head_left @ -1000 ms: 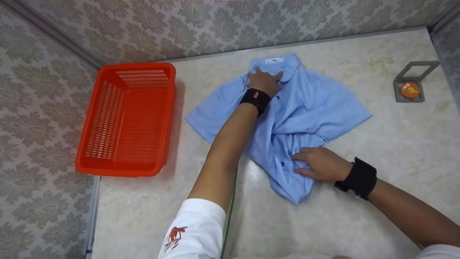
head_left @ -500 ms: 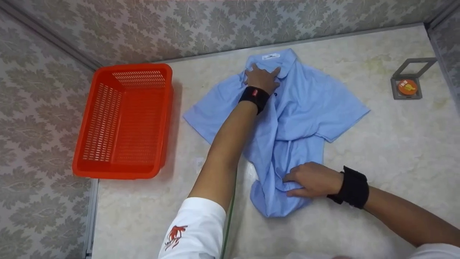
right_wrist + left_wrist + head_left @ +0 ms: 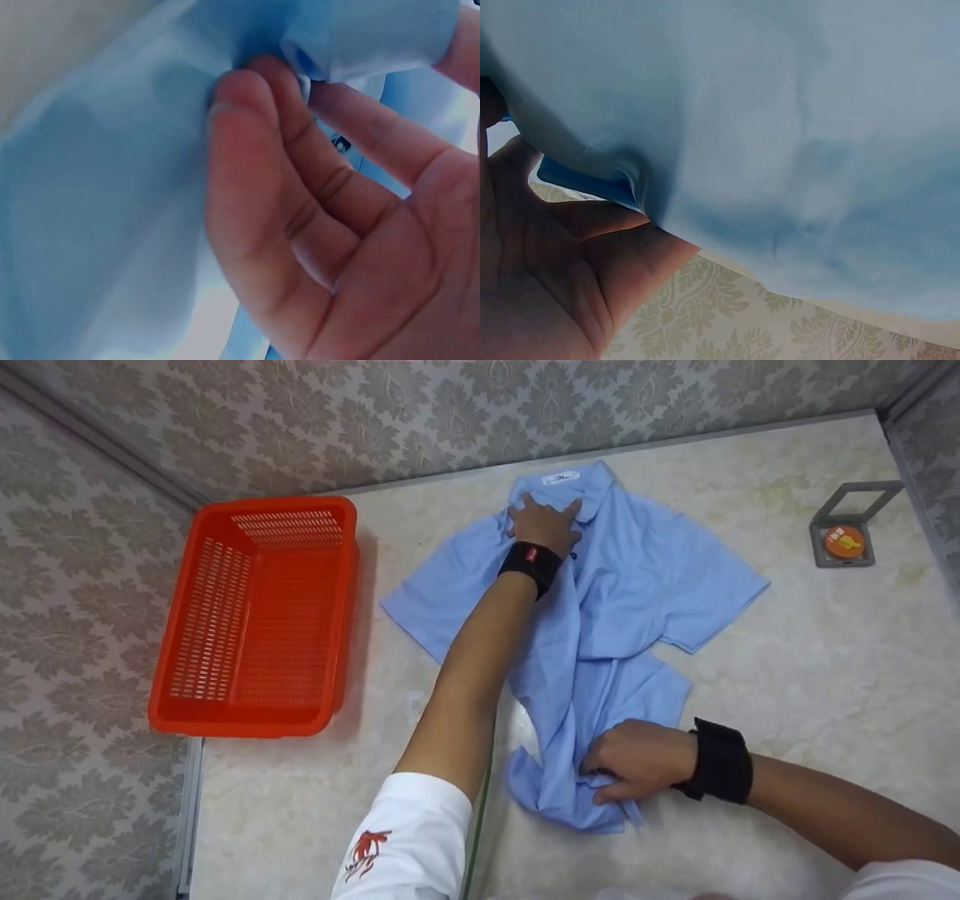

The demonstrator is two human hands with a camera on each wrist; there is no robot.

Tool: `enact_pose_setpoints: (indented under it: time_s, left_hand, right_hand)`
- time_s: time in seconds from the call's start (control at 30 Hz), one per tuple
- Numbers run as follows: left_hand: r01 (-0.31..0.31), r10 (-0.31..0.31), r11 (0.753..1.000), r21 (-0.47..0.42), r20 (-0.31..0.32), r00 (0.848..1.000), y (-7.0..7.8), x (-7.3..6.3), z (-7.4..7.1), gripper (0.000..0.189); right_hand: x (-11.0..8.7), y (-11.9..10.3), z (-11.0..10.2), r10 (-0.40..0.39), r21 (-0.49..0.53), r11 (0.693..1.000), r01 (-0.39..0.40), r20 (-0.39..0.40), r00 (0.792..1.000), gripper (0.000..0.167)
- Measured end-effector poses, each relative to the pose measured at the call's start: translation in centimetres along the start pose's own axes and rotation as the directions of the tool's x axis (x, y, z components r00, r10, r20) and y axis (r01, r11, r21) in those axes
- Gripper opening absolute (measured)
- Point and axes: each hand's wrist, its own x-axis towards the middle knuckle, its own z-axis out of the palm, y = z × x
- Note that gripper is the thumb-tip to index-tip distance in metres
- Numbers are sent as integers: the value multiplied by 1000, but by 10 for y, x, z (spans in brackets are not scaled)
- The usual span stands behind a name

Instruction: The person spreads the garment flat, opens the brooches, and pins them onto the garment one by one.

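Note:
A light blue short-sleeved shirt point(image 3: 690, 562) lies on the table with its collar at the far side and both sleeves spread. Its lower part is bunched and folded. My left hand point(image 3: 544, 523) rests on the shirt just below the collar, fingers spread. In the left wrist view, pale blue cloth point(image 3: 735, 120) covers part of the left hand's fingers point(image 3: 649, 259). Near the hem, my right hand point(image 3: 637, 757) grips the shirt front. The right wrist view shows its curled fingers point(image 3: 247, 172) against the cloth, with a dark button point(image 3: 340, 142) behind them.
To the left of the shirt stands a red plastic basket point(image 3: 343, 555) with slotted walls. A small grey frame with an orange disc point(image 3: 844, 542) sits at the far right of the pale table point(image 3: 810, 675). Patterned panels point(image 3: 450, 412) border the back and left.
My right hand has moved toward me and slightly left, drawing the shirt's lower front along. The lower right side of the shirt has spread out. My left hand stays by the collar.

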Motion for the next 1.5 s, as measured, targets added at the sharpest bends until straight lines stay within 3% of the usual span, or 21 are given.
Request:
enact_pose_setpoints:
  time_s: [0.17, 0.37, 0.53, 0.67, 0.77, 0.83, 0.87, 0.93, 1.0, 1.07, 1.1, 1.17, 1.23, 1.33, 1.4, 1.43, 1.5]
  left_hand:
    - [0, 1, 1000, 24, -17, 1000, 2, 0, -1, 62]
    - [14, -13, 999, 50, -16, 1000, 2, 0, -1, 61]
    - [0, 2, 999, 47, -31, 1000, 1, -3, 1, 61]
    - [-28, 25, 997, -71, -43, 999, -9, -3, 10, 68]
    - [-69, 65, 976, -205, -26, 998, -24, -5, 16, 84]
    - [-120, 120, 946, -302, -17, 993, -34, -9, 16, 94]
    - [-145, 148, 927, -347, -18, 989, -38, -14, 15, 97]
    - [-196, 197, 894, -403, -39, 980, -42, -27, 12, 98]
    - [-262, 247, 882, -391, -90, 965, -44, -45, 10, 94]
    - [-305, 273, 895, -327, -141, 952, -43, -69, 10, 90]
    - [-323, 286, 900, -293, -162, 944, -42, -81, 12, 88]
    - [-371, 333, 894, -249, -184, 925, -39, -109, 17, 85]
    - [-452, 417, 862, -229, -188, 890, -35, -137, 25, 82]
    - [-600, 573, 775, -199, -182, 799, -29, -177, 41, 78]
    - [-659, 634, 728, -189, -181, 752, -27, -201, 53, 78]
    - [-674, 648, 717, -180, -186, 739, -27, -211, 59, 79]
    - [-669, 640, 723, -173, -197, 743, -28, -229, 71, 83]
  right_hand:
    - [8, -6, 8, -40, 17, 999, 39, 41, 998, 29]
    - [19, -11, 15, -75, 20, 997, 75, 33, 997, 33]
    - [22, -10, 11, -50, 55, 997, 47, 52, 997, 36]
    - [18, -5, -9, 13, 57, 998, -14, 27, 1000, 27]
    - [14, 6, -31, 85, 35, 996, -83, -64, 994, 24]
    - [12, 17, -47, 166, 29, 986, -163, -157, 974, 20]
    - [12, 23, -56, 220, 28, 975, -219, -208, 953, 19]
    - [13, 38, -72, 325, 51, 944, -326, -316, 891, 17]
    - [16, 54, -87, 401, 70, 909, -410, -416, 816, 21]
    - [20, 72, -98, 439, 70, 880, -471, -502, 745, 26]
    - [23, 80, -103, 448, 65, 867, -494, -534, 717, 29]
    - [28, 95, -112, 442, 28, 849, -528, -586, 679, 34]
    - [33, 109, -122, 434, -15, 828, -561, -618, 656, 37]
    - [41, 127, -135, 458, -51, 788, -613, -618, 639, 40]
    - [46, 136, -142, 498, -53, 764, -643, -586, 640, 43]
    - [49, 140, -144, 517, -53, 755, -653, -563, 644, 45]
    - [54, 147, -148, 548, -57, 745, -665, -516, 658, 50]
